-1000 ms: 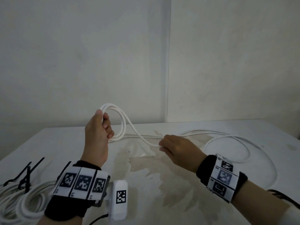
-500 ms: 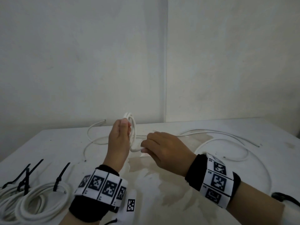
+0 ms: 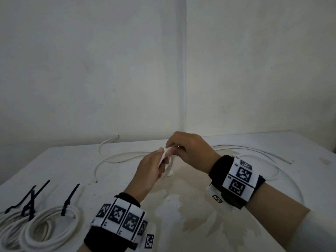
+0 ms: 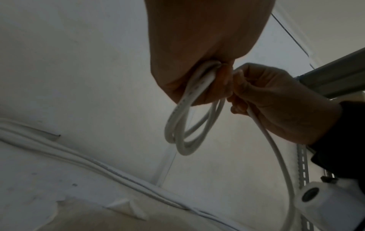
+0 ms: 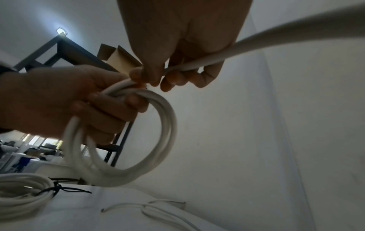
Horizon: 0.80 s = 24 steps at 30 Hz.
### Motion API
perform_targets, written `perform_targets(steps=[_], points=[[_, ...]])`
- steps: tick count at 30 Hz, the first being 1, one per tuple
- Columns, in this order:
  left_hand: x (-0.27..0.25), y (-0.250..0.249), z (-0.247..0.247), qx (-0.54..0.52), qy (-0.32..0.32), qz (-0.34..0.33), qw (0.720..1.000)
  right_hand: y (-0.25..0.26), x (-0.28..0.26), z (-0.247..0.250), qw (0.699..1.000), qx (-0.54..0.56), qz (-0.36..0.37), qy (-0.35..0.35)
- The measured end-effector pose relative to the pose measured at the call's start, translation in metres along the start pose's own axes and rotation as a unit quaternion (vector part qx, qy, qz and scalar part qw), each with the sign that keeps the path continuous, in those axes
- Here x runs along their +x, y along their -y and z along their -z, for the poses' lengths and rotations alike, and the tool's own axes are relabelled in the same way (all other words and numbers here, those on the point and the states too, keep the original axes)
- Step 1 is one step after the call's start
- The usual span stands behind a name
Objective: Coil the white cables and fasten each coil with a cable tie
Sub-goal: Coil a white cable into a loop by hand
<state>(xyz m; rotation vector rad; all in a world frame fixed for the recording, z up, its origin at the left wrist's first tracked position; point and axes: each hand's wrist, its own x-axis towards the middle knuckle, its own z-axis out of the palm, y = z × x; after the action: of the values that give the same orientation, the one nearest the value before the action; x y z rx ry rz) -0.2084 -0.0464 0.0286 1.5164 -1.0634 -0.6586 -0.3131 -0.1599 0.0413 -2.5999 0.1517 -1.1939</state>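
My left hand [image 3: 151, 169] holds a small coil of white cable [image 5: 126, 137] above the worktop [image 3: 190, 206], fingers [image 5: 110, 107] curled through its loops. Just beside it, my right hand [image 3: 190, 151] pinches the trailing strand. From my head view, both hands hide most of the coil.

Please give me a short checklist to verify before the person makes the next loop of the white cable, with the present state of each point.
1. Left hand grips the coil: ok.
2. Right hand pinches the loose cable: ok.
3. Loops lie together, not crossed: ok.
4. Slack remains on the table: ok.
5. Slack is free of knots: cannot tell.
6. Spare cable tie within reach: cannot tell.
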Motion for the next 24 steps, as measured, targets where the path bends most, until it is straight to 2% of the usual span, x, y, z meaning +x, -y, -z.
perform_targets(steps=[7, 12, 16, 18, 21, 24], points=[[-0.006, -0.004, -0.001, -0.086, 0.029, 0.041, 0.995, -0.012, -0.002, 0.001, 0.997, 0.023, -0.071, 0.007], [-0.004, -0.01, 0.0, -0.105, 0.052, 0.047, 0.992, -0.01, 0.005, 0.011, 0.998, 0.007, -0.069, -0.004], [0.0, -0.01, 0.001, -0.176, 0.045, 0.06, 0.982, -0.008, 0.008, 0.013, 0.997, 0.003, -0.079, 0.004], [0.0, -0.008, 0.003, -0.218, 0.038, 0.063, 0.973, -0.005, 0.004, 0.011, 0.993, 0.024, -0.108, 0.035], [0.0, -0.005, 0.008, -0.256, 0.04, 0.076, 0.963, 0.0, -0.001, 0.011, 0.972, 0.107, -0.194, 0.082], [0.0, -0.003, 0.009, -0.282, 0.055, 0.078, 0.955, 0.005, -0.002, 0.009, 0.958, 0.149, -0.223, 0.102]])
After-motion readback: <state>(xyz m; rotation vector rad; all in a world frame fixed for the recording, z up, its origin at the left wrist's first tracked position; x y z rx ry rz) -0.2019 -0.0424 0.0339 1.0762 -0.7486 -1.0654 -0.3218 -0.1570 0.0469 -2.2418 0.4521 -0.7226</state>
